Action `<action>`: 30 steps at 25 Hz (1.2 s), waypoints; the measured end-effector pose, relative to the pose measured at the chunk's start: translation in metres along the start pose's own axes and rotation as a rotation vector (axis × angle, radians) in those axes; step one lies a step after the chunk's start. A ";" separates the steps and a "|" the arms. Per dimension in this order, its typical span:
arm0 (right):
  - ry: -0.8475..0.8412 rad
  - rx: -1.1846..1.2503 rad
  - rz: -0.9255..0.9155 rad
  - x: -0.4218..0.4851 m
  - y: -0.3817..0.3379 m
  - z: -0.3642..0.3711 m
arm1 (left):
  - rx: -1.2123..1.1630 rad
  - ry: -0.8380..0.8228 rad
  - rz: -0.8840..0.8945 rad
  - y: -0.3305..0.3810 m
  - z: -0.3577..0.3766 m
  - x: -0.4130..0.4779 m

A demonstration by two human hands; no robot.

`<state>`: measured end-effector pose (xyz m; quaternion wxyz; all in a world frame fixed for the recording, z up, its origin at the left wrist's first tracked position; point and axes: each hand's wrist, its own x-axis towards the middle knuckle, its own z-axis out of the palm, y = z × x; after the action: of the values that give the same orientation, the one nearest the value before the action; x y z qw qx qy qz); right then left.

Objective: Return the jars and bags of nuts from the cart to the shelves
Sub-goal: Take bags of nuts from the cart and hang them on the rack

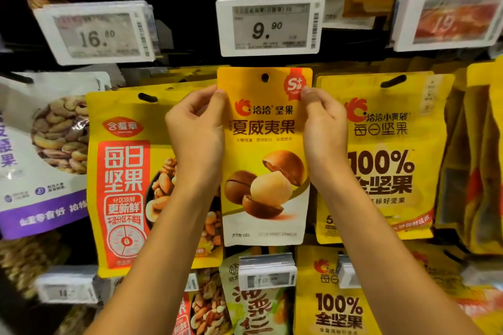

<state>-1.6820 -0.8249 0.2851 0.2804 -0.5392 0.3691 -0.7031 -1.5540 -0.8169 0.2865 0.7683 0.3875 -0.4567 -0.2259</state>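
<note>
Restocking, nut aisle: a person's left grip (196, 128) and right grip (324, 128) hold a yellow macadamia bag (265, 171) up against the display. Each grip is clenched on one upper side edge, w/ thumb in front and fingers curled behind. The bag hangs upright btwn the two grips, its top strip rising above both thumbs and its body dropping below the wrists. The hang hole (264, 77) sits centred above and btwn the grips, just under the 9.90 tag (269, 26). Judged step: hanging this bag on its peg, i.e. mid-placement, not yet let go. Whether a peg is already through the hole can't be told; the hole reads dark and no peg tip shows. Next move prob. calls for holding the top level, lining the hole up w/ the peg behind, pushing the bag straight back along it, then easing both grips off outward. Just outside the left grip hangs a mixed-nut bag (122, 185), partly behind that wrist. Just outside the right grip a "100%" bag (381, 158) hangs close, so room either side looks tight.
</note>
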 end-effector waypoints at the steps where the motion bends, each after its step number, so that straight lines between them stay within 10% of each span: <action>1: 0.003 -0.027 0.016 0.000 0.001 0.001 | 0.011 -0.002 -0.001 -0.002 -0.001 0.000; 8: 0.027 -0.228 -0.072 -0.005 0.018 0.007 | 0.299 0.023 0.191 -0.015 -0.001 -0.003; 14: -0.029 -0.769 -0.755 -0.063 0.066 -0.018 | 0.896 -0.307 0.861 -0.062 -0.038 -0.072; 20: -0.214 -1.000 -0.711 -0.074 0.089 -0.028 | 1.237 -0.400 0.879 -0.083 -0.046 -0.075; 30: -0.224 -0.844 -0.624 -0.130 0.037 -0.065 | 0.916 -0.301 0.528 -0.022 -0.088 -0.110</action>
<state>-1.7114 -0.7291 0.1741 -0.1454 -0.7609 0.4097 -0.4818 -1.5294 -0.7188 0.1856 0.4777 0.5179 -0.6950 0.1436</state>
